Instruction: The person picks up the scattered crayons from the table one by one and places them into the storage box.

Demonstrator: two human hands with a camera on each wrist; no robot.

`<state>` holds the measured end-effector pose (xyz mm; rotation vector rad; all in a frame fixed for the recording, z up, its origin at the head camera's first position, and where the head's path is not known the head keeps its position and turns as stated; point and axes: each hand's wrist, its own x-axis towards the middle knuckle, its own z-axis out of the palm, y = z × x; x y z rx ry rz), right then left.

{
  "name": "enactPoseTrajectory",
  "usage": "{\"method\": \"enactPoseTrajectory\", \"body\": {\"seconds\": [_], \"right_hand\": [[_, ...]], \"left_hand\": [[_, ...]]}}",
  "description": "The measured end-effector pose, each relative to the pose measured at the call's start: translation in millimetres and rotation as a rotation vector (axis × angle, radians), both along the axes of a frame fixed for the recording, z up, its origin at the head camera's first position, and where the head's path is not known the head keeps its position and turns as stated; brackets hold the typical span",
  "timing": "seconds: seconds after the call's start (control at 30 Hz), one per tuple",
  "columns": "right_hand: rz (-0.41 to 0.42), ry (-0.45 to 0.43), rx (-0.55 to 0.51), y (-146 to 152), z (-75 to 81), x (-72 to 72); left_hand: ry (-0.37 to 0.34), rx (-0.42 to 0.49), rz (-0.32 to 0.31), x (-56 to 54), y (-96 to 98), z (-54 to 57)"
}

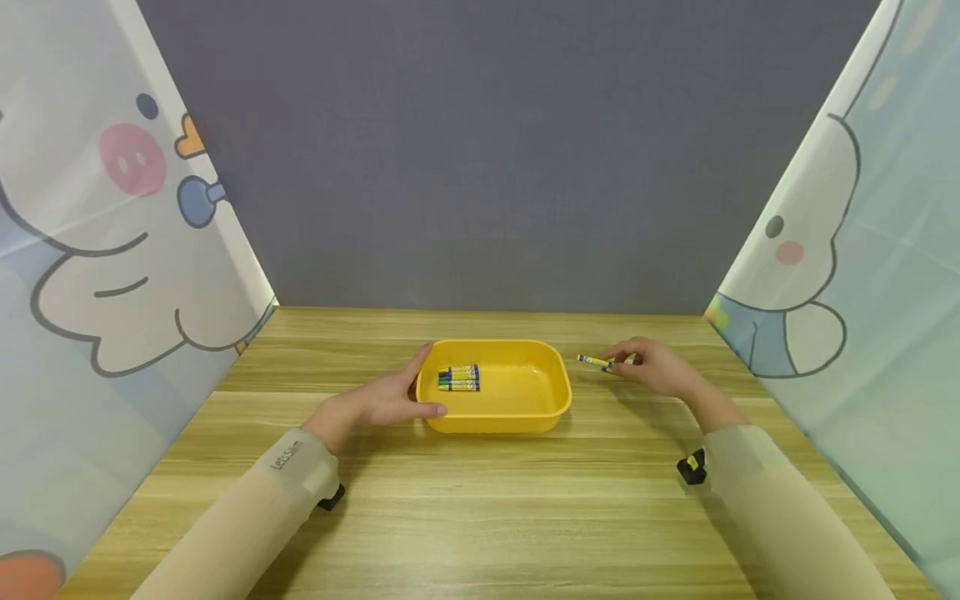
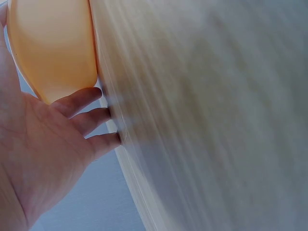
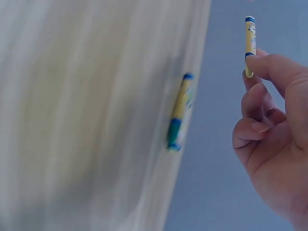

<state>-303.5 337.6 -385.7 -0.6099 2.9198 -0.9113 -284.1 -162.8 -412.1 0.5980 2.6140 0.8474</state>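
Against the left end of a yellow plastic tray [image 1: 498, 423] rests my left hand [image 1: 392, 397], its thumb along the near rim. Its other fingers are spread and nearly straight beside the tray wall [image 2: 53, 48] in the left wrist view. Several crayons [image 1: 459, 378] in yellow-and-blue wrappers lie side by side inside the tray, at its left. Right of the tray, my right hand [image 1: 654, 367] pinches a pale yellow crayon [image 3: 250, 36] by one end between thumb and index finger. A green crayon [image 3: 181, 110] lies on the table beneath that hand.
The wood-grain table [image 1: 480, 517] runs back to a dark grey panel [image 1: 495, 167]. Cartoon-printed curtains stand at the left [image 1: 112, 275] and right [image 1: 885, 250]. A small black device [image 1: 693, 467] sits under the right sleeve.
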Motion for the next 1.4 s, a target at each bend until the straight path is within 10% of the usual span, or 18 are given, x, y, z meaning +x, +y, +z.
{"method": "enactPoseTrajectory", "body": {"seconds": [0.53, 1.4], "right_hand": [[0.093, -0.021, -0.048, -84.1, 25.3, -0.3], [0.232, -0.115, -0.113, -210.9, -20.7, -28.0]], "left_hand": [[0.014, -0.008, -0.006, -2.2, 0.8, -2.9], [0.035, -0.005, -0.011, -4.8, -1.2, -3.8]]}}
